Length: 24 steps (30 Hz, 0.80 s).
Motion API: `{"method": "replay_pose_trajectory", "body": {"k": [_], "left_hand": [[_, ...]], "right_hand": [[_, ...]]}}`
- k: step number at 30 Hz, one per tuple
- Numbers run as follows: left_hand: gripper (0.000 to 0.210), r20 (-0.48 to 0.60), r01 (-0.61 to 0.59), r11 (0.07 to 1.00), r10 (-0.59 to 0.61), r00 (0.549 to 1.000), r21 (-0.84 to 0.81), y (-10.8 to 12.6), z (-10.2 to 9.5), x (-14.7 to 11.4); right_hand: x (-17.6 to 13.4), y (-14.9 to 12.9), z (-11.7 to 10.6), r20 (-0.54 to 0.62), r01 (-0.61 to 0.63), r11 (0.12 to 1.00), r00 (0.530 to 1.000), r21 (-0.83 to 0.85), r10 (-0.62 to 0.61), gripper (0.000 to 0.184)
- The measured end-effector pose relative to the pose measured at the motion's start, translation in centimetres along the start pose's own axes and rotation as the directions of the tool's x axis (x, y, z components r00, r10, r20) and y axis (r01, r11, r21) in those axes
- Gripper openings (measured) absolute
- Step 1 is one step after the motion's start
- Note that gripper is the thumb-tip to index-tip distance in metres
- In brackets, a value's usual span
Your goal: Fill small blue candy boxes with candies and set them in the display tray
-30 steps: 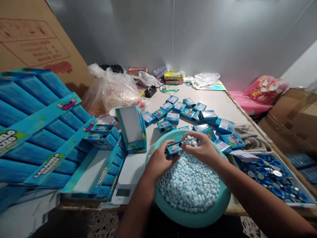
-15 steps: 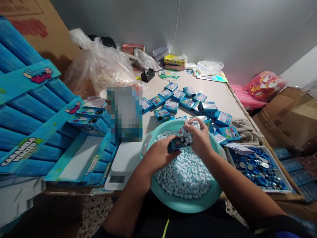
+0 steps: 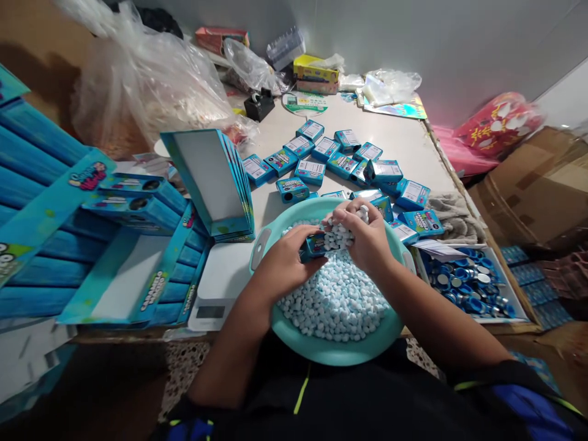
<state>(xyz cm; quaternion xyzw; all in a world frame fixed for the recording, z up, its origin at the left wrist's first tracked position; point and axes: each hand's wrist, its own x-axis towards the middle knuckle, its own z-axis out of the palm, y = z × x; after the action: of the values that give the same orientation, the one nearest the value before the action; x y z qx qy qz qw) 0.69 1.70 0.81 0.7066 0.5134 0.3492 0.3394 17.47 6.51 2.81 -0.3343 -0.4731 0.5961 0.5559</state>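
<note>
My left hand (image 3: pixel 289 260) is closed around a small blue candy box (image 3: pixel 316 244), tilted over the basin with its end toward my other hand. My right hand (image 3: pixel 365 236) is cupped around a heap of small white and pale-blue candies (image 3: pixel 340 236) pressed against that end of the box. Below both hands, a turquoise basin (image 3: pixel 340 355) on my lap side of the table holds many loose candies of the same kind (image 3: pixel 340 300). The box's opening is partly hidden by the candies and fingers.
Several blue boxes (image 3: pixel 310 172) lie scattered behind the basin. Left are a white scale (image 3: pixel 215 288), stacked display trays (image 3: pixel 206 177) and a large display carton (image 3: pixel 37 202). A white tray of blue-rimmed caps (image 3: pixel 478 282) and a grey cloth (image 3: pixel 452 217) sit right.
The view has tilted down and shifted slightly. Both hands stay over the basin, the left one still holding the candy box and the right one the candies.
</note>
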Motion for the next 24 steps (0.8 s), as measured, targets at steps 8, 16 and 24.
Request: {"method": "replay_pose_trajectory", "body": {"k": [8, 16, 24], "left_hand": [[0.053, 0.035, 0.052, 0.999, -0.052, 0.998, 0.007, 0.63, -0.17, -0.04], [0.037, -0.052, -0.030, 0.999, 0.031, 0.998, 0.024, 0.46, -0.07, 0.12], [0.041, -0.043, -0.054, 0.998, 0.056, 0.998, 0.032, 0.25, -0.12, -0.01]], "right_hand": [[-0.02, -0.06, -0.23, 0.006, 0.011, 1.000, 1.000, -0.001, -0.011, 0.039], [0.31, 0.10, -0.80, 0.015, 0.051, 0.997, 0.999, -0.058, -0.050, 0.044], [0.09, 0.24, -0.83, 0.094, 0.058, 0.998, 0.994, -0.023, -0.056, 0.043]]}}
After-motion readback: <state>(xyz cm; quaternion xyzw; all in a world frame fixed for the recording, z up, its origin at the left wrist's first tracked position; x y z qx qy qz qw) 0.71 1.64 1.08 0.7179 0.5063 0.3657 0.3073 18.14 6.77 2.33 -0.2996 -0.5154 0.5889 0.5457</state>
